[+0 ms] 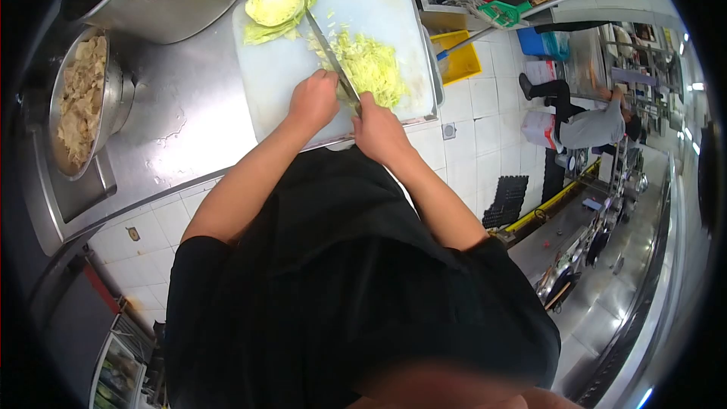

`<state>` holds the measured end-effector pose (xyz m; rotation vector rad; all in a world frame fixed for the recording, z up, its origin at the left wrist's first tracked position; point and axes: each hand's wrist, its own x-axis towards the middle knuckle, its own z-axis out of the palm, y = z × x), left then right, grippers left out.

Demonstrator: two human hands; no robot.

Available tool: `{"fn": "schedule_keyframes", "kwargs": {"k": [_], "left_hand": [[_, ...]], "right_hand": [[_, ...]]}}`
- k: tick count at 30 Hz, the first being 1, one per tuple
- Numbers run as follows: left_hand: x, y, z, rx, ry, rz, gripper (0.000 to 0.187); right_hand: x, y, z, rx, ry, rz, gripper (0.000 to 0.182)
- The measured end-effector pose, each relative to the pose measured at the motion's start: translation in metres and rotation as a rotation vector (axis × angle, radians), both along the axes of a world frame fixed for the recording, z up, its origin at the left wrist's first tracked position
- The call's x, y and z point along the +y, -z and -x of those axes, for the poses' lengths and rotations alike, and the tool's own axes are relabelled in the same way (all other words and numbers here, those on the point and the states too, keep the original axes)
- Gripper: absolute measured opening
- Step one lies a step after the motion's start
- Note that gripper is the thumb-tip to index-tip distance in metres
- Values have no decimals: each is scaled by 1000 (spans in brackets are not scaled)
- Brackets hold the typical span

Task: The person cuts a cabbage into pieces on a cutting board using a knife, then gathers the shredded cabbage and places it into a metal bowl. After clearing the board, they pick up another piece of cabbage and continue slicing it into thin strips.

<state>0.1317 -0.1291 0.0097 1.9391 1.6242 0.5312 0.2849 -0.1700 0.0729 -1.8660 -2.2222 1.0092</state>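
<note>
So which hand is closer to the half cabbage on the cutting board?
Left. The left hand lies just below the half cabbage; the right hand, gripping the knife, is lower and farther right.

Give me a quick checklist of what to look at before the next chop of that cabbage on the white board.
1. Knife gripped: ok, the right hand is at its handle end.
2. Left hand clear of the edge: cannot tell, it sits close beside the blade.
3. Cutting board flat on the steel counter: ok.
4. Room for more: ok, the shredded cabbage fills only the right part of the board.
5. Uncut cabbage piece within reach: ok, at the board's far corner.
6. Person in the aisle well away: ok.
</note>
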Motion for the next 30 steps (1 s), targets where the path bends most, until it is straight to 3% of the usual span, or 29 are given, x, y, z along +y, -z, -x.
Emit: {"fn": "schedule_keyframes", "kwargs": {"k": [6,15,20,30], "left_hand": [[-9,7,0,-26,-38,-32,7],[-9,14,3,-16,-14,-81,3],[-12,4,6,-270,-27,-112,10],[-8,6,-5,-96,-14,-114,12]], "right_hand": [[-29,-38,-3,-31,24,106,24],[-8,19,0,5,-36,-6,21],[5,23,-18,111,-7,21,26],[-13,-10,-18,66,53,-28,24]]}}
